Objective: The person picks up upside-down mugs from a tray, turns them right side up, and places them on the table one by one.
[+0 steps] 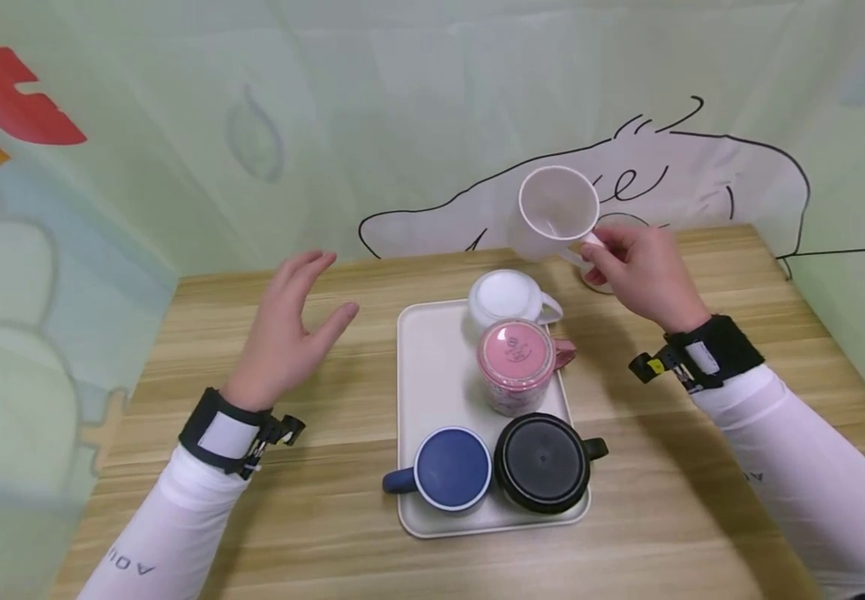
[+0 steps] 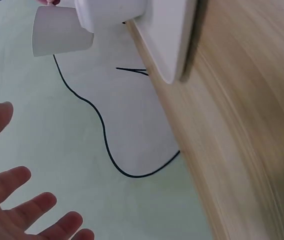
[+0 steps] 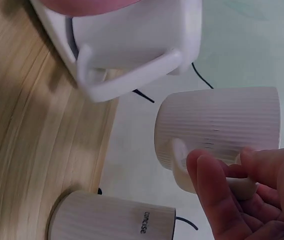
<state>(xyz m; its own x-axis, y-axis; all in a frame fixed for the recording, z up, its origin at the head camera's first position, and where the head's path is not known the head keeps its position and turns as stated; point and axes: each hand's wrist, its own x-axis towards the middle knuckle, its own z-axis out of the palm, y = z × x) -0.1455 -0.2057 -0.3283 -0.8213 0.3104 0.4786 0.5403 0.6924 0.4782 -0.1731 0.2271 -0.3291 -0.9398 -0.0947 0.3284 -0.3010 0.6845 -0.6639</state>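
Note:
My right hand [image 1: 646,271] pinches the handle of a ribbed white mug [image 3: 219,127], which is held in the air above the back of the table with its mouth showing. Over the table's left part, my left hand [image 1: 286,329] is raised with fingers spread, holding nothing. On the tray [image 1: 432,358], a white mug [image 1: 507,297] stands upside down at the back, its handle to the right. A pink mug [image 1: 517,362], also upside down, is in front of it. Along the tray's front are a blue mug [image 1: 452,468], handle left, and a black mug [image 1: 543,463], handle right.
Behind my right hand stands a white ribbed cup with lettering [image 3: 112,217], mostly hidden in the head view. A printed cloth [image 1: 417,125] hangs along the back edge of the wooden table [image 1: 312,508].

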